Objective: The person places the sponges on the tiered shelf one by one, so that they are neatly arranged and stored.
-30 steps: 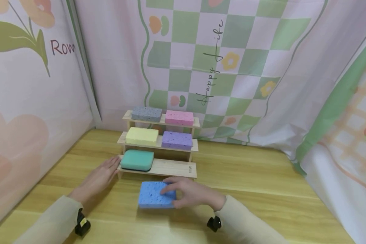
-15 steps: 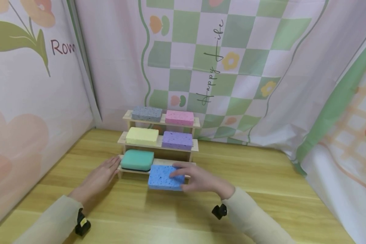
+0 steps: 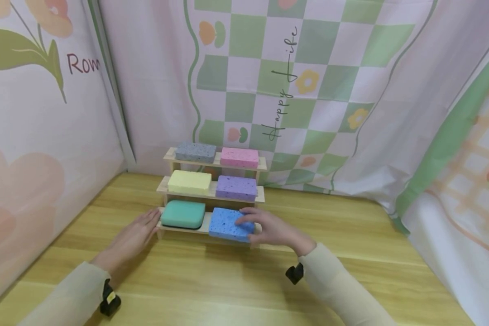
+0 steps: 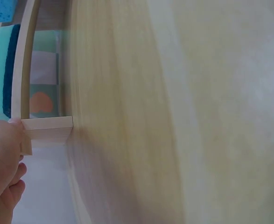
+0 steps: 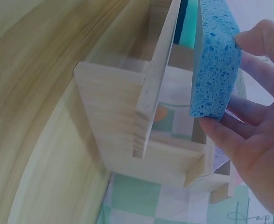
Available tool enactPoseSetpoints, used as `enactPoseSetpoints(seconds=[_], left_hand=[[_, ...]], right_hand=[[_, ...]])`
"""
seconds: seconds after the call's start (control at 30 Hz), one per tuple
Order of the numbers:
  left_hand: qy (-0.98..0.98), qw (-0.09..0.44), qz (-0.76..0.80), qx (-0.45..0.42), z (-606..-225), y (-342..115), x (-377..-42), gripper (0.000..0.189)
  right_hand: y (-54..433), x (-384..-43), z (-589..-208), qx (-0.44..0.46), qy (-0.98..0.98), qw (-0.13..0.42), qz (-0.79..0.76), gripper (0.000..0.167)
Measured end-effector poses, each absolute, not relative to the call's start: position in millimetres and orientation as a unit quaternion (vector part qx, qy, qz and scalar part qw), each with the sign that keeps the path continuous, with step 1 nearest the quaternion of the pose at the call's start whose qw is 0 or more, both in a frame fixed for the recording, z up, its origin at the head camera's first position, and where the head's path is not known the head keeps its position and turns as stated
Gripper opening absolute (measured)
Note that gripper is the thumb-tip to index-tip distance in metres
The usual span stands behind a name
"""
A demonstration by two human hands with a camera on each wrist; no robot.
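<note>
My right hand (image 3: 270,228) grips a blue sponge (image 3: 226,222) by its right end, thumb on one side and fingers on the other. The sponge is over the right half of the bottom step of a three-step wooden rack (image 3: 207,222); a gap shows between them in the right wrist view, where the blue sponge (image 5: 216,60) fills the grasp. My left hand (image 3: 136,231) rests against the left end of that bottom step, fingers fairly straight in the head view. Beside it on the same step lies a teal sponge (image 3: 183,213) with a dark underside.
Yellow (image 3: 189,182) and purple sponges (image 3: 236,187) lie on the middle step. On the top step are grey (image 3: 195,152) and pink sponges (image 3: 239,157). The rack stands on a wood-grain table (image 3: 179,285), with a checked curtain (image 3: 244,81) close behind.
My right hand has lifted the blue sponge off the table and carried it forward and to the right, over the bottom step. My left hand has stayed at the rack's end.
</note>
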State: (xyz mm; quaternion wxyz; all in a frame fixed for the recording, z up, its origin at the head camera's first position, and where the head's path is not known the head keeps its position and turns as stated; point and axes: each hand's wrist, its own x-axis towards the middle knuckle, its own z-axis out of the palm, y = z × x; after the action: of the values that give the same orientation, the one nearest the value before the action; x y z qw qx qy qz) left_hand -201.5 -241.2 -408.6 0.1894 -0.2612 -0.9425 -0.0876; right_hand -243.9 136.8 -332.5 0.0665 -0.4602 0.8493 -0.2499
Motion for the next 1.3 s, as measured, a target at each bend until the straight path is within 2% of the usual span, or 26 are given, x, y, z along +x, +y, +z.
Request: enactPoseSetpoints(seconds=[0.3, 0.6, 1.3], left_hand=[[-0.939, 0.202, -0.089, -0.262, -412, -242, -202, 0.044], [-0.945, 0.186, -0.085, -0.254, -412, -242, -203, 0.045], [-0.939, 0.204, -0.079, -0.264, -412, -242, -204, 0.045]], right_hand=[[137, -251, -338, -0.434, 0.863, 0.079, -0.246, 0.038], [136, -257, -344, -0.424, 0.869, 0.105, -0.233, 0.042], [130, -262, -345, -0.436, 0.874, 0.071, -0.203, 0.042]])
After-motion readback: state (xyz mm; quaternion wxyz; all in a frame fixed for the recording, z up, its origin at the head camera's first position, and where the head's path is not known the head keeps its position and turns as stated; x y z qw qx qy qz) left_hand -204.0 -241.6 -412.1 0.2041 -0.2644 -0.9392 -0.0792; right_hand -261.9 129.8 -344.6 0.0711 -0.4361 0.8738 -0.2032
